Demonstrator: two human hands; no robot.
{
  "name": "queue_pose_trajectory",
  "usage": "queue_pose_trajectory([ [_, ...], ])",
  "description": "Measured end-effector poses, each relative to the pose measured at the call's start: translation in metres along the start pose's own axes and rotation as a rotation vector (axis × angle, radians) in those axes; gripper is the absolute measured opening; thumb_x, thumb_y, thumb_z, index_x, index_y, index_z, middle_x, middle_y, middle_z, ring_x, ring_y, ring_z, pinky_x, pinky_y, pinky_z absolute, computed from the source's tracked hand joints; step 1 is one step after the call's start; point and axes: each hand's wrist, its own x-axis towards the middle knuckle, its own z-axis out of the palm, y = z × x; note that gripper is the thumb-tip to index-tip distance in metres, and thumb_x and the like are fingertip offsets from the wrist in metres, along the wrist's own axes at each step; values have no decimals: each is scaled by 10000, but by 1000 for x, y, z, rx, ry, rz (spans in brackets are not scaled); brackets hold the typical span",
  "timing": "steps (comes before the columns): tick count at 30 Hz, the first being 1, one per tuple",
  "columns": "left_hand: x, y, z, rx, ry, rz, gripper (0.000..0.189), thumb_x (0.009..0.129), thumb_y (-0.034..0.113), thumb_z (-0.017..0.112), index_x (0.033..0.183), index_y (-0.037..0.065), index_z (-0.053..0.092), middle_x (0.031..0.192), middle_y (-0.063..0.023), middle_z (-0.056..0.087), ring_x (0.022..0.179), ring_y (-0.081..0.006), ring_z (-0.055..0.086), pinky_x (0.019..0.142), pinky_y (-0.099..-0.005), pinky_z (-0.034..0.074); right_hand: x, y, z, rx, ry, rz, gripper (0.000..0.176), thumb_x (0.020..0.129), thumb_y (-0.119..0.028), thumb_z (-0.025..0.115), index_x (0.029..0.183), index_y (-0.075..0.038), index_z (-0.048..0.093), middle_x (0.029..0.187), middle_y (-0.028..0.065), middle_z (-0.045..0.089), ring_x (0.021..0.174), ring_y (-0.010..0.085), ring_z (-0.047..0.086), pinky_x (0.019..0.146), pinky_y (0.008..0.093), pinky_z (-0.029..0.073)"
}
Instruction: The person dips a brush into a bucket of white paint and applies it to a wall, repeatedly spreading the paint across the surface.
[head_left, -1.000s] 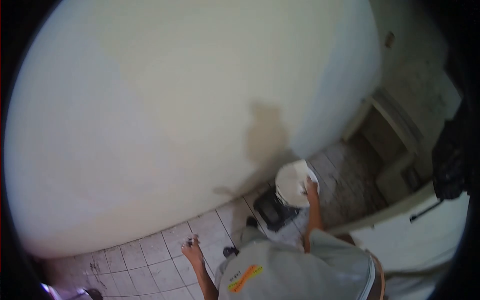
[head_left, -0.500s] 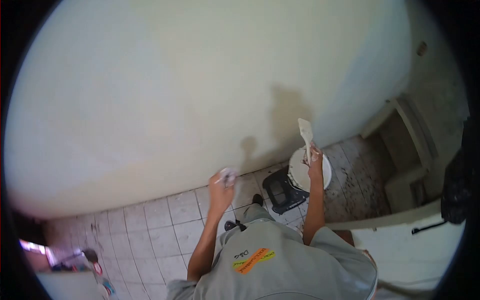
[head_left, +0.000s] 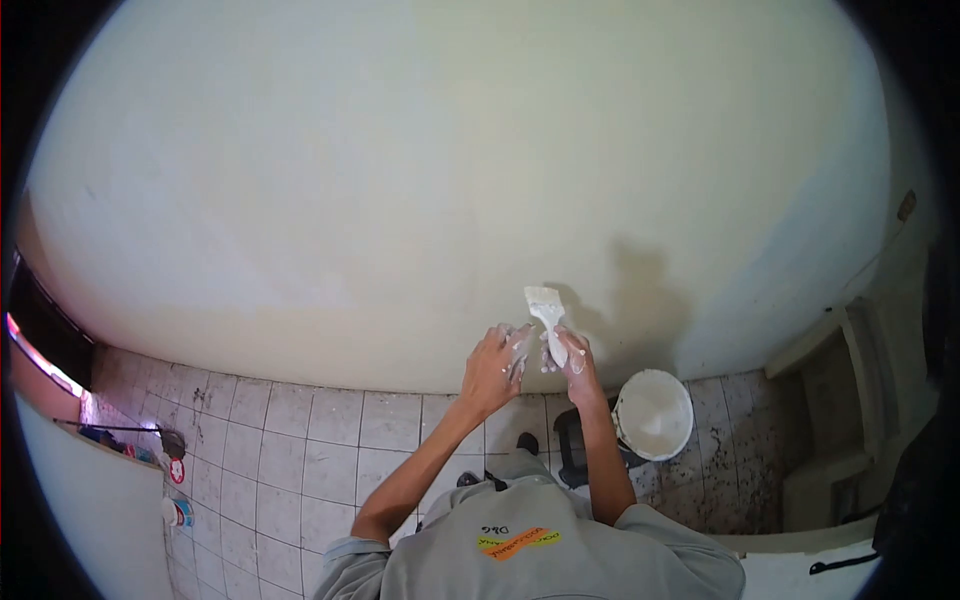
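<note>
In my right hand (head_left: 578,368) is a paintbrush (head_left: 547,308), its handle gripped and its wide, pale bristles pointing up toward the wall. My left hand (head_left: 490,370) is just left of the brush, its fingers bent and apart, holding nothing that I can see. White paint smears both hands. Below and right of my right hand, a round bucket (head_left: 655,415) of white paint stands close to the wall. A black plastic stool (head_left: 572,447) is beside the bucket, partly hidden by my right forearm.
A large pale wall (head_left: 430,200) with uneven paint tones rises in front of me. Grey floor tiles (head_left: 310,450) run along its foot. At the right is a built-in ledge (head_left: 815,380); at the lower left, a low partition (head_left: 85,500) has small items beside it.
My right hand has carried the paintbrush up and left, away from above the bucket. My left hand has come toward the brush, its fingers loosening. The view has shifted left.
</note>
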Motion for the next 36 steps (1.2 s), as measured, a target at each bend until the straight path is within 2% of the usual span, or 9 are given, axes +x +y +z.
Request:
queue_pose_trajectory([
  [5, 31, -14, -26, 294, -103, 282, 632, 670, 9, 645, 1267, 154, 492, 1193, -143, 484, 1020, -320, 502, 786, -411, 445, 4, -11, 39, -2, -36, -59, 298, 872, -361, 544, 851, -65, 567, 693, 27, 531, 565, 121, 506, 492, 275, 434],
  [12, 81, -27, -44, 433, 91, 603, 410, 711, 90, 611, 1120, 107, 585, 1075, -117, 564, 992, -281, 538, 789, -391, 451, 4, -48, 83, -137, 75, -341, 311, 914, -314, 476, 788, -33, 515, 652, -2, 435, 582, 92, 415, 492, 266, 332],
  [17, 128, -27, -69, 432, 285, 742, 278, 701, 115, 642, 977, 81, 638, 996, -112, 620, 915, -275, 592, 757, -387, 471, 22, -85, 94, -216, -23, -507, 322, 933, -292, 434, 803, -7, 509, 634, 10, 438, 579, 74, 391, 495, 255, 313],
  [20, 171, -20, -100, 285, 408, 706, 253, 677, 130, 679, 923, 74, 655, 943, -110, 636, 870, -273, 609, 739, -385, 480, 29, -117, 105, -184, -60, -579, 310, 941, -278, 420, 807, -13, 505, 638, 6, 433, 565, 61, 367, 489, 236, 294],
  [21, 185, -12, -118, 249, 417, 676, 246, 646, 50, 689, 890, 68, 663, 897, -109, 644, 842, -283, 614, 727, -378, 483, 34, -129, 108, -208, -66, -636, 300, 945, -273, 417, 802, -23, 500, 649, -3, 428, 560, 53, 354, 482, 223, 281],
  [27, 262, -20, -191, -61, 298, 491, 325, 617, -193, 552, 859, 1, 649, 853, -122, 633, 787, -256, 623, 683, -332, 502, 80, -147, 106, -163, -43, -712, 201, 922, -157, 458, 786, -13, 493, 666, 5, 442, 539, 48, 353, 463, 202, 299],
  [30, 302, -20, -216, -42, 293, 531, 265, 642, -173, 557, 806, 20, 634, 814, -110, 619, 724, -240, 594, 592, -295, 471, 107, -151, 104, -231, -42, -778, 183, 895, -135, 478, 770, -3, 499, 666, 23, 463, 550, 60, 383, 476, 225, 324],
  [34, 321, 28, -262, -14, 525, 774, 171, 670, -103, 624, 778, 30, 633, 712, -88, 613, 607, -187, 559, 555, -278, 451, 125, -142, 100, -370, 141, -1232, 112, 809, -60, 503, 748, 33, 516, 607, 88, 499, 514, 150, 455, 490, 262, 367],
  [36, 369, 42, -305, 273, 696, 949, 113, 684, 22, 702, 780, 47, 648, 689, -74, 627, 558, -184, 548, 538, -281, 451, 156, -142, 92, -440, 243, -1476, 76, 770, -27, 500, 740, 41, 516, 607, 112, 505, 507, 195, 468, 486, 277, 378],
])
